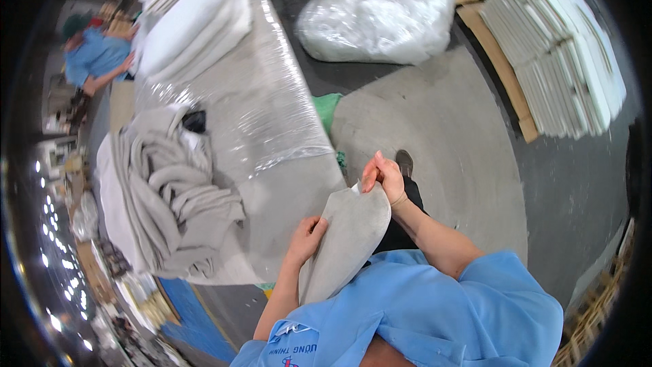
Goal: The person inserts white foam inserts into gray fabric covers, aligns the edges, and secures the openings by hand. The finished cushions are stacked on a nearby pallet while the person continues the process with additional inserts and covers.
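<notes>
While I watch through the head camera, I have the grey fabric piece [350, 238] in front of the blue-shirted torso, beside the table's near corner. Its long axis runs diagonally, from a lower-left end near the shirt up to a broad, rounded end at upper right, pointing away from the body. My left hand [309, 236] pinches its left edge, thumb on top. My right hand [384, 178] is at the far end, fingers bent and close together by a small white bit [356, 188]; I can't tell whether they pinch it or the cloth.

The table [265, 231] is pale grey, with clear film [272, 105] over its farther part. A crumpled grey cloth heap [170, 190] lies on its left, with white folded bundles [193, 24] beyond. Across the floor [435, 115] sit a plastic-wrapped bundle [377, 15] and white stacks [557, 47]; a co-worker [98, 54] stands at far left.
</notes>
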A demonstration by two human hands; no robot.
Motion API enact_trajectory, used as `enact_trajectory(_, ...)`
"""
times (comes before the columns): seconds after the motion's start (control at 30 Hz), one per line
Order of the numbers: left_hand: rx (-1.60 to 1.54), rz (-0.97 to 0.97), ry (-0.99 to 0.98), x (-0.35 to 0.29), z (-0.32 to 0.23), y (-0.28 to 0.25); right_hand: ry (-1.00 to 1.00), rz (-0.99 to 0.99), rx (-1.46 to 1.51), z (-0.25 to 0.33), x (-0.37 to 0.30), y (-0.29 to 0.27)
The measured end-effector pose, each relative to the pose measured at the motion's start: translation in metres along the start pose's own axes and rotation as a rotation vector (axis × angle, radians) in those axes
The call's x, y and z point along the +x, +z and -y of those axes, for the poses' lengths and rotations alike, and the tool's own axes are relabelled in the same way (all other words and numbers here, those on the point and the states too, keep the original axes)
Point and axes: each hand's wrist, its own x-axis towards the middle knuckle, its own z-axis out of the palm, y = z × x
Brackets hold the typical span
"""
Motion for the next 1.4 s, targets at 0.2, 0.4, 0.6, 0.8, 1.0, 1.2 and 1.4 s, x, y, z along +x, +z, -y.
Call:
enact_trajectory(0.2,-0.133,-0.398,0.107,-0.029,0.024,-0.006,0.254,0.29,-0.359,0.011,0.023,0.069)
enact_trajectory(0.4,-0.031,-0.698,0.325,-0.046,0.007,-0.027,0.676,0.844,-1.305,0.025,0.054,0.127)
enact_trajectory(0.6,-0.099,-0.451,0.168,-0.064,0.045,-0.03,0.426,1.139,-2.292,-0.015,0.041,0.188)
enact_trajectory(0.8,-0.12,-0.038,-0.164,-0.107,0.126,-0.035,0.412,1.184,-2.576,-0.045,0.042,0.175)
enact_trajectory(1.0,-0.061,-0.529,-0.17,-0.107,0.13,0.009,0.334,0.929,-2.678,-0.075,0.03,0.172)
enact_trajectory(1.2,-0.107,-0.648,-0.206,-0.099,0.118,0.004,0.12,0.686,-2.376,-0.077,0.036,0.153)
enact_trajectory(1.4,-0.108,-0.719,-0.216,-0.089,0.124,0.007,-0.222,0.801,-2.199,-0.084,0.049,0.141)
